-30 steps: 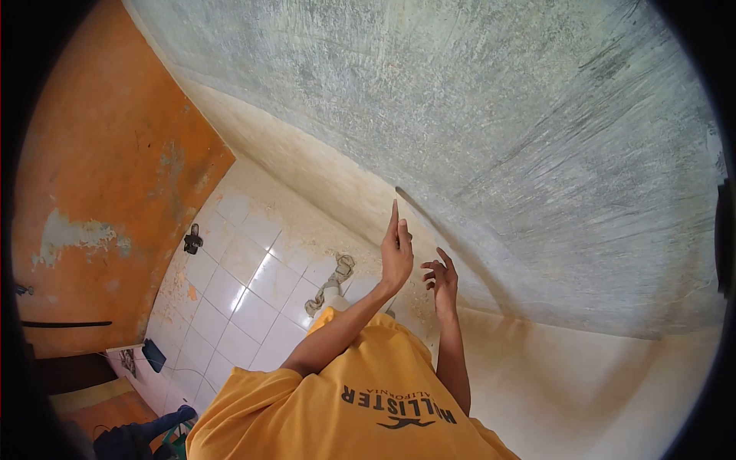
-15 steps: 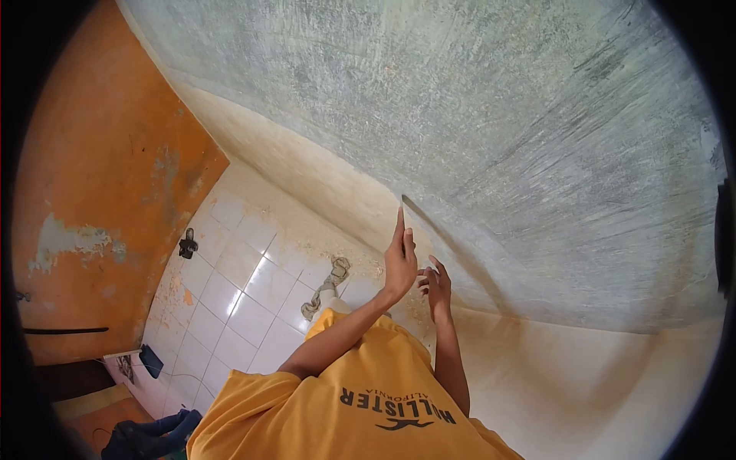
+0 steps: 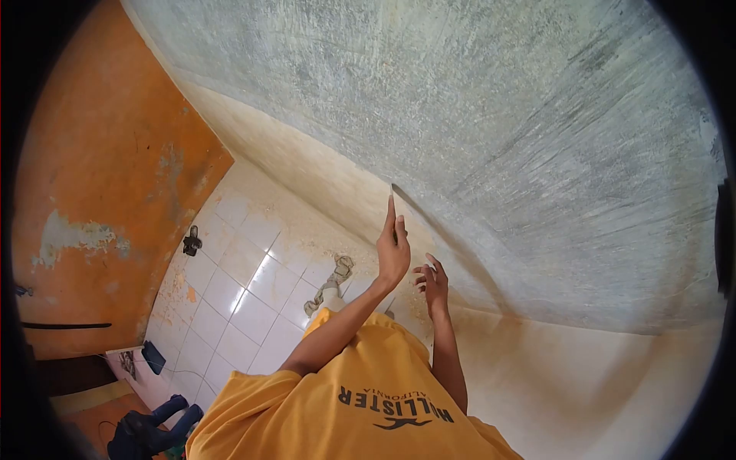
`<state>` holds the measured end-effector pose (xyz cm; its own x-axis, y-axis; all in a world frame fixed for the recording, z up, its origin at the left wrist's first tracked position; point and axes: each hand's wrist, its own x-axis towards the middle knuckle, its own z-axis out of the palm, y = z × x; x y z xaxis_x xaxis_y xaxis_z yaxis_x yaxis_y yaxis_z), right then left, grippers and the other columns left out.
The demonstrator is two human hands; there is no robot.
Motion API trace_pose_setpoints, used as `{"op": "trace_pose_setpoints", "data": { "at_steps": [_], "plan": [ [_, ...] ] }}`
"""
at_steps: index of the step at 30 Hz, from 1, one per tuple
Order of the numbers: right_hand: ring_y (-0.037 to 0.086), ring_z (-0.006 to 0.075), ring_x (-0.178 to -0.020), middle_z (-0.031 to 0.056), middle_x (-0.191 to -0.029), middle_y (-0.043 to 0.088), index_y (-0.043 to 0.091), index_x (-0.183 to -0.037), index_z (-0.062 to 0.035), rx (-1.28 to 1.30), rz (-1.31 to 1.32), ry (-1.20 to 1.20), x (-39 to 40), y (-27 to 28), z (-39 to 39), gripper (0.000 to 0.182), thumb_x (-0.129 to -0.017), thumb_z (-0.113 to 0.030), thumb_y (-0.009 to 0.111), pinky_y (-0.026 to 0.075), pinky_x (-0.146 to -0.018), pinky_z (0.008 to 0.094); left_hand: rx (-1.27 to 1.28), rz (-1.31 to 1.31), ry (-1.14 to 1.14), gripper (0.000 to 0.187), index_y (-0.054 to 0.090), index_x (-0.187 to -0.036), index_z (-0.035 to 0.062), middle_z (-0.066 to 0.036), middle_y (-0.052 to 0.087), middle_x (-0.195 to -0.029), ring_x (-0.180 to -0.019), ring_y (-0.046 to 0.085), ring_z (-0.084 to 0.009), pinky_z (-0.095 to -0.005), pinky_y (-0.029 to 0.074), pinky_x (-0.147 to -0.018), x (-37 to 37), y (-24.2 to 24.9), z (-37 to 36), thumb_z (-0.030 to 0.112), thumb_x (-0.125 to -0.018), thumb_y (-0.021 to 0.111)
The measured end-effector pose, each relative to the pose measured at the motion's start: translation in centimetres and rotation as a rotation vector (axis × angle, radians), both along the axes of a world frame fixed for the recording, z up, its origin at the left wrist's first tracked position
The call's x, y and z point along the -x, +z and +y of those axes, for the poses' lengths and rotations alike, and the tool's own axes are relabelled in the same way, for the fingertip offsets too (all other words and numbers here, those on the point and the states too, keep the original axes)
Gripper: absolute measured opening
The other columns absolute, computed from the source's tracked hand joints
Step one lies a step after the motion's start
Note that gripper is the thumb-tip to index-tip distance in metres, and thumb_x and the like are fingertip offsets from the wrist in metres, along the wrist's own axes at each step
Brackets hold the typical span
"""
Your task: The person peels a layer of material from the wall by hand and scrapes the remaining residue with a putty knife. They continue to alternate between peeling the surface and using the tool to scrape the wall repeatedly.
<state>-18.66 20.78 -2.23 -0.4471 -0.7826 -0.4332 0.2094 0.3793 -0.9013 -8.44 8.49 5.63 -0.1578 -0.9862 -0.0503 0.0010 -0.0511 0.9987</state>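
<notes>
My left hand is closed around a scraper, its index finger stretched along the tool. Only the thin grey blade shows, seen nearly edge-on, with its tip against the grey, scraped wall where that meets a cream-coloured band. The handle is hidden in the hand. Just right of it and a little lower, my right hand hangs near the wall, fingers apart and loosely bent, holding nothing I can see.
An orange wall with peeled patches stands at left. Paint flakes lie on the white tiled floor. A crumpled cloth lies near my feet, a small black object by the orange wall, and dark blue clothing at lower left.
My left hand and the scraper have moved up and slightly left along the wall. My right hand has shifted a little the same way, its fingers still apart.
</notes>
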Motion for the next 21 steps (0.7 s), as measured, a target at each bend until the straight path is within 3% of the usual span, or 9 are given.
{"op": "trace_pose_setpoints", "data": {
  "at_steps": [5,9,12,15,18,21],
  "plan": [
    [0.062,0.0097,-0.071,0.0063,-0.101,0.072,0.043,-0.15,-0.006,-0.004,-0.005,0.03,-0.7,-0.8,-0.3,0.05,-0.105,-0.024,0.052,0.047,-0.06,0.0236,0.09,-0.086,-0.095,0.054,0.028,-0.163,0.0144,0.001,0.039,-0.07,-0.063,0.038,-0.0091,-0.0249,0.039,-0.058,0.2,-0.8,2.0,0.031,-0.112,0.039],
    [0.062,0.0098,-0.072,0.0064,-0.102,0.072,0.043,-0.15,-0.0058,0.008,-0.006,0.045,-0.7,-1.1,-0.4,0.05,-0.104,-0.024,0.051,0.047,-0.059,0.0237,0.023,0.082,0.238,0.052,0.031,-0.162,0.0134,0.0,0.04,-0.069,-0.064,0.04,-0.0104,-0.0277,0.041,-0.06,-1.4,-3.1,-5.8,0.027,-0.112,0.041],
    [0.062,0.01,-0.071,0.0066,-0.102,0.073,0.044,-0.15,-0.0057,0.011,-0.015,0.052,-0.6,-1.4,0.0,0.05,-0.104,-0.022,0.051,0.047,-0.059,0.0237,-0.106,0.127,0.149,0.054,0.028,-0.162,0.0123,0.0,0.042,-0.071,-0.065,0.041,-0.0107,-0.0276,0.042,-0.06,-2.6,2.1,-6.0,0.029,-0.112,0.041],
    [0.062,0.01,-0.071,0.0067,-0.102,0.073,0.044,-0.15,-0.0056,-0.052,-0.013,0.082,-0.1,-2.1,-0.8,0.049,-0.104,-0.022,0.051,0.048,-0.06,0.0237,-0.14,0.056,0.067,0.054,0.026,-0.163,0.0126,-0.001,0.042,-0.072,-0.066,0.041,-0.0108,-0.0272,0.042,-0.061,-1.3,1.2,-2.5,0.028,-0.112,0.04],
    [0.062,0.0099,-0.071,0.0066,-0.101,0.073,0.044,-0.149,-0.0057,-0.054,-0.015,0.078,0.1,-2.2,-0.5,0.049,-0.104,-0.024,0.051,0.048,-0.06,0.0238,0.081,0.029,0.019,0.055,0.025,-0.164,0.0162,0.004,0.037,-0.068,-0.055,0.033,-0.0055,-0.0241,0.034,-0.049,0.4,-0.7,0.0,0.032,-0.113,0.038],
    [0.062,0.0096,-0.071,0.0062,-0.101,0.072,0.045,-0.149,-0.0066,-0.05,0.003,0.083,0.6,-1.7,-1.5,0.048,-0.104,-0.024,0.05,0.047,-0.06,0.024,0.004,0.009,-0.018,0.055,0.024,-0.164,0.0166,0.003,0.035,-0.069,-0.058,0.032,-0.0061,-0.0247,0.035,-0.052,-0.5,-0.5,-0.4,0.031,-0.113,0.038]
  ]
}}
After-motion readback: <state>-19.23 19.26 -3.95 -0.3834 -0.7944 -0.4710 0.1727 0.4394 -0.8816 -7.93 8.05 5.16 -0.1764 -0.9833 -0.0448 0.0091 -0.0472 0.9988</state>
